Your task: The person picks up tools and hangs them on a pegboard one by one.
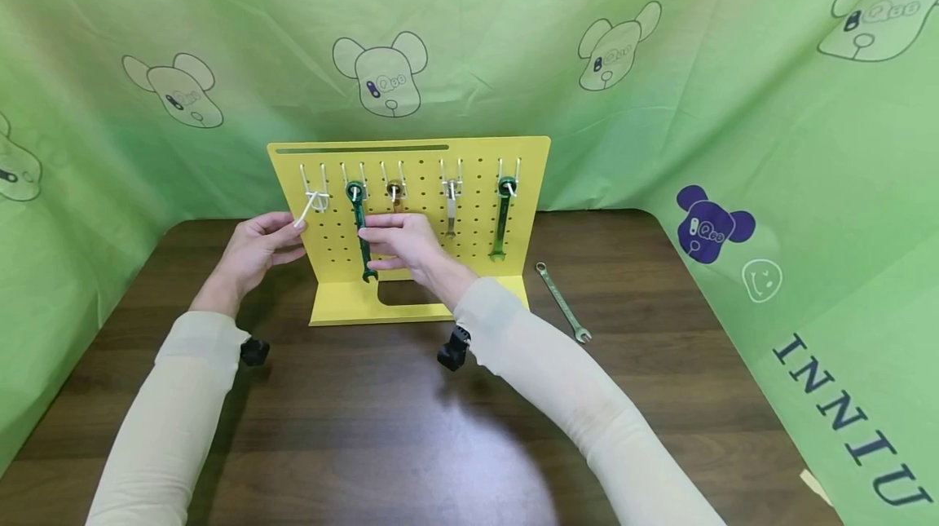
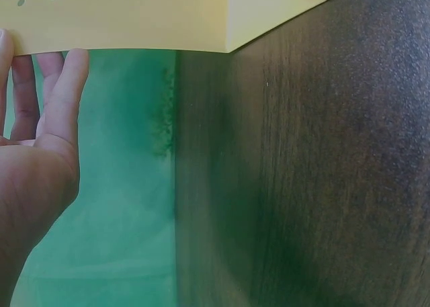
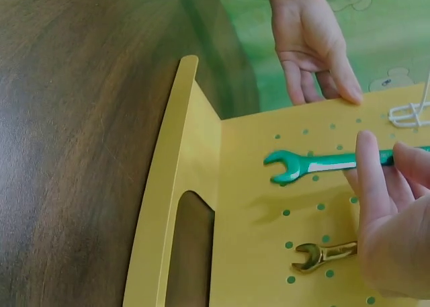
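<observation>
A yellow pegboard (image 1: 469,257) stands upright on its own foot. My left hand (image 1: 260,253) holds its left edge, thumb at the front and other fingers behind. Close by is an unoccupied white hook (image 1: 317,200). A dark green combination wrench (image 1: 359,212) hangs by its ring end from the second hook. My right hand (image 1: 403,245) pinches its shaft between thumb and fingers, and its open-end jaw (image 3: 285,166) points downward. Just right of it hangs a gold-coloured wrench (image 3: 316,255), partly covered by my right hand in the head view.
Further right on the board hang a silver wrench (image 1: 451,212) and another green wrench (image 1: 502,220). One more wrench (image 1: 563,303) lies on the brown wooden table (image 1: 352,428), right of the board. A green printed curtain (image 1: 484,37) surrounds the back and sides.
</observation>
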`<state>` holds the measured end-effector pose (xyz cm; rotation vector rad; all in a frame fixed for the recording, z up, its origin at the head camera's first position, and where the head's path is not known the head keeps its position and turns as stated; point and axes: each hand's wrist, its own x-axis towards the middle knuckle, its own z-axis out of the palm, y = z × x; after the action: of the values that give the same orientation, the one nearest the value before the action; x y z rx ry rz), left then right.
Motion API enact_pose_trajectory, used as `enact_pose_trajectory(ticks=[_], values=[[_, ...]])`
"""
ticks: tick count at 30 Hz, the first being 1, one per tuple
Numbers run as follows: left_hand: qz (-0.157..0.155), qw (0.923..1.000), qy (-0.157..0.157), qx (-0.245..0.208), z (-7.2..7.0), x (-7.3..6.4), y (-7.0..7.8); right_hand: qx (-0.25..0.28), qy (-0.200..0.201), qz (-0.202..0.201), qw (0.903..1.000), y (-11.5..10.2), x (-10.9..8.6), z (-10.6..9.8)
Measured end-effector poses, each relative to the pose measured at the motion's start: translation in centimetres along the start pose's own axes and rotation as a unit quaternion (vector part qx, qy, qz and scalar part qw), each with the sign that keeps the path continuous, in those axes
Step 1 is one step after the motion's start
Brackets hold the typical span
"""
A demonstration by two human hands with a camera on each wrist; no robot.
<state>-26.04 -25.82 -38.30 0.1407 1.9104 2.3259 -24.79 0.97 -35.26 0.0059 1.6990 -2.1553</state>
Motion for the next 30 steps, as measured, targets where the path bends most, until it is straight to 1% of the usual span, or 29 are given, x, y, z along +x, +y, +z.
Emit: enact_pose_trajectory(ticks=[3, 10, 15, 20, 23, 26, 30], values=[[0.0, 1.0, -0.001, 0.003, 0.0, 0.0, 0.0, -0.001, 0.008, -0.005, 1.0, 0.1, 0.0, 0.1], [-0.006, 1.0, 0.0, 0.0, 0.0, 0.0, 0.0, -0.031, 0.008, -0.025, 0.9992, 0.5, -0.2, -0.1], [-0.008, 1.0, 0.0, -0.002, -0.1, 0.2, -0.1, -0.047, 0.005, -0.04, 0.9981, 0.9, -0.5, -0.6], [-0.009, 1.0, 0.0, 0.001, -0.3, 0.3, -0.3, -0.054, -0.002, -0.048, 0.9974, 1.2, -0.8, -1.1], [-0.01, 0.9999, 0.0, -0.001, -0.2, 0.2, -0.3, -0.062, -0.018, -0.047, 0.9968, 1.2, -1.1, -1.4], [-0.008, 1.0, 0.001, -0.004, -0.1, 0.0, -0.1, -0.078, -0.045, -0.047, 0.9948, 0.9, -1.7, -2.1], [-0.005, 1.0, -0.002, -0.001, 0.0, -0.1, 0.1, -0.102, -0.084, -0.053, 0.9898, 0.2, -2.9, -3.8]])
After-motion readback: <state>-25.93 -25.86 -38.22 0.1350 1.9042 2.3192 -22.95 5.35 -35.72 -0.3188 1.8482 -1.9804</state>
